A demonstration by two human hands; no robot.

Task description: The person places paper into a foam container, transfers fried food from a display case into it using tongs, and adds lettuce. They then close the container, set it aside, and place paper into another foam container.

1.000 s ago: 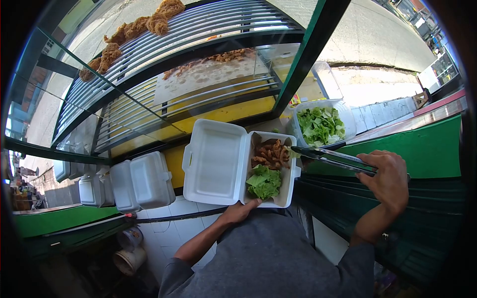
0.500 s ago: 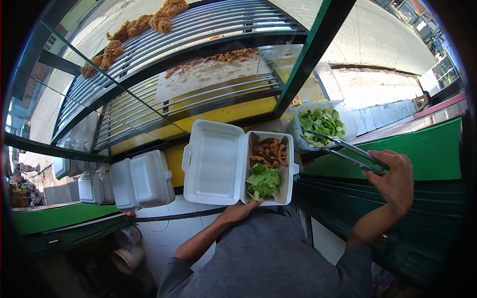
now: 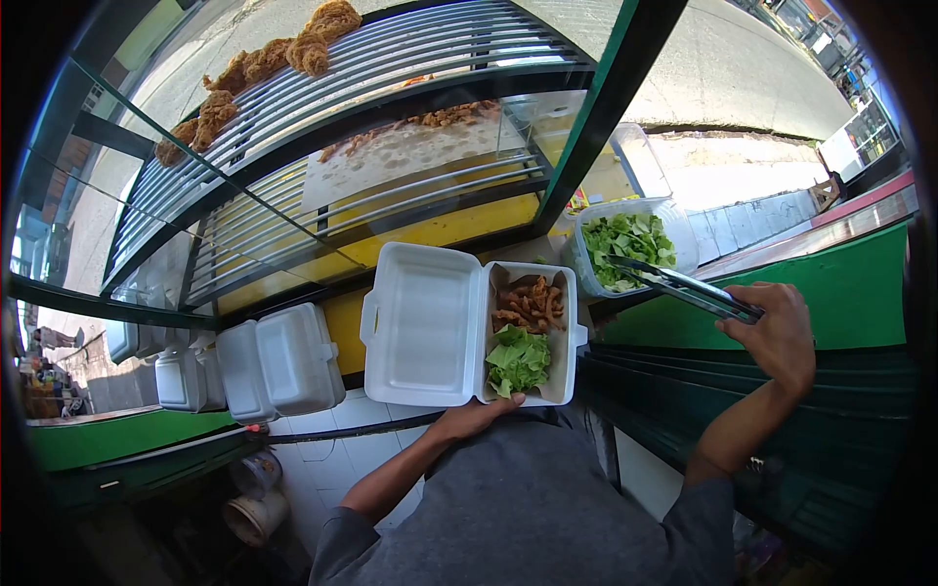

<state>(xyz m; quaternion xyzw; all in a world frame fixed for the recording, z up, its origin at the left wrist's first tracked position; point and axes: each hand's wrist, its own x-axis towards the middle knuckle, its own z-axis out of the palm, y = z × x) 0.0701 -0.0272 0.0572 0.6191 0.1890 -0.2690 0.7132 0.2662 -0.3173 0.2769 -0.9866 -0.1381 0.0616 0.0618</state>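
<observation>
My right hand [image 3: 774, 327] is wrapped round the handle end of metal tongs [image 3: 699, 291]. The tongs' tips reach into cut green lettuce [image 3: 625, 239] in a clear plastic container [image 3: 689, 230]. With its thumb over the front rim, my left hand [image 3: 474, 418] grips an open white foam takeaway box [image 3: 422, 322] in front of my body. Fried brown strips of food [image 3: 535, 303] fill the back of the box's right half, which has a brown paper lining. A bunch of lettuce [image 3: 518, 359] lies in front of them, near my left thumb.
Behind the box stands a glass-sided display rack [image 3: 391, 98] with fried chicken pieces [image 3: 311, 49] on its top bars and smaller fried bits below. More foam boxes [image 3: 283, 361] stand at the left. A green post [image 3: 611, 107] rises beside the lettuce container.
The tongs' arms have drawn closer together at the lettuce, and my right hand has closed further round them. My left hand keeps its hold on the box.
</observation>
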